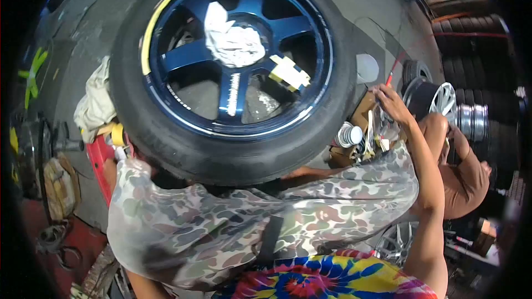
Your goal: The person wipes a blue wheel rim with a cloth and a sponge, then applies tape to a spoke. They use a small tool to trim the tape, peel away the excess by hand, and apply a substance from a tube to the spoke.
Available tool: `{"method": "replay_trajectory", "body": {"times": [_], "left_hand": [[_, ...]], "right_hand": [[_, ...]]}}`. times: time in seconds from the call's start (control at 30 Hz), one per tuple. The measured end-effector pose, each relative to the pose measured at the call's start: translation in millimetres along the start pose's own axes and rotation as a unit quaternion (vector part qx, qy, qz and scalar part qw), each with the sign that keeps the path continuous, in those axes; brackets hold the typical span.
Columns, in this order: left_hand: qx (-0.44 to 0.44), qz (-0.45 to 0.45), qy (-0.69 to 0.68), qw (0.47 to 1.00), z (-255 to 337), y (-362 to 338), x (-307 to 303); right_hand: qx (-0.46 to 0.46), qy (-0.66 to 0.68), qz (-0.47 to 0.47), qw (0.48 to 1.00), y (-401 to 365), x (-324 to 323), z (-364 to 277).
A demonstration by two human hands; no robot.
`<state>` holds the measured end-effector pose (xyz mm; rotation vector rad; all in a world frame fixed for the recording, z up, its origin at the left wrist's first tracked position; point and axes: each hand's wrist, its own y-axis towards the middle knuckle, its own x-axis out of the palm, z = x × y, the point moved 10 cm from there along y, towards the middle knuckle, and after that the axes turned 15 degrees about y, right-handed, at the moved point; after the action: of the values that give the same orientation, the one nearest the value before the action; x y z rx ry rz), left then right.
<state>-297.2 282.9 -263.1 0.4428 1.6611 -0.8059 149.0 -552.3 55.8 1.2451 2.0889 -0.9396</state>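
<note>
My right hand [390, 102] is raised over a cardboard box of supplies [363, 112], its fingers pinched on a slim red stick [389, 79] that looks like a fine brush handle. Close by that hand is a round white disc [367, 68]. Of my left arm only a bit shows at the bottom left; the hand is out of sight. Before my knees lies a tire [233, 163] on a blue spoked wheel rim [235, 97]. A crumpled white cloth [235, 44] covers its hub, and pale yellow tape [289, 73] sticks to one spoke. More yellow tape [158, 22] runs along the rim's edge.
A white can [349, 134] stands by the box. At right another person [468, 180] crouches near silver wheels [443, 99] and stacked tires [465, 72]. On the left are a beige cloth [94, 99], a red stand [100, 158] and a yellow tape roll [117, 134].
</note>
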Motion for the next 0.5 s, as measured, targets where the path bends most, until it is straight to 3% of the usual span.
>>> {"method": "replay_trajectory", "body": {"times": [0.07, 0.17, 0.2, 0.27, 0.3, 0.33, 0.37, 0.4, 0.47, 0.5], "left_hand": [[0.004, 0.016, 0.012, 1.000, 0, -13, -30], [0.012, 0.065, 0.011, 0.998, -10, -42, -87], [0.014, 0.086, 0.010, 0.996, -15, -54, -116], [0.032, 0.181, -0.023, 0.983, -13, -68, -204], [0.050, 0.226, -0.042, 0.972, -7, -73, -249], [0.047, 0.208, -0.141, 0.967, -4, -79, -283], [0.018, 0.218, -0.108, 0.970, -12, -77, -311], [0.087, 0.282, -0.086, 0.951, 5, -88, -348], [0.071, 0.250, -0.033, 0.965, 38, -106, -394], [0.029, 0.251, -0.032, 0.967, 24, -96, -391]], "right_hand": [[0.021, 0.029, 0.016, 0.999, 7, -3, 20], [-0.024, 0.062, 0.009, 0.998, 4, 16, 34], [0.020, 0.083, 0.022, 0.996, 4, 29, 54], [0.071, 0.141, 0.043, 0.986, 5, 57, 97], [0.088, 0.119, 0.071, 0.986, -9, 62, 73], [0.068, 0.143, 0.079, 0.984, -8, 75, 93], [0.042, 0.173, 0.081, 0.981, -1, 87, 120], [0.047, 0.200, 0.090, 0.974, 1, 94, 133], [0.048, 0.217, 0.103, 0.970, 1, 114, 154], [0.075, 0.242, 0.110, 0.961, 5, 123, 166]]}}
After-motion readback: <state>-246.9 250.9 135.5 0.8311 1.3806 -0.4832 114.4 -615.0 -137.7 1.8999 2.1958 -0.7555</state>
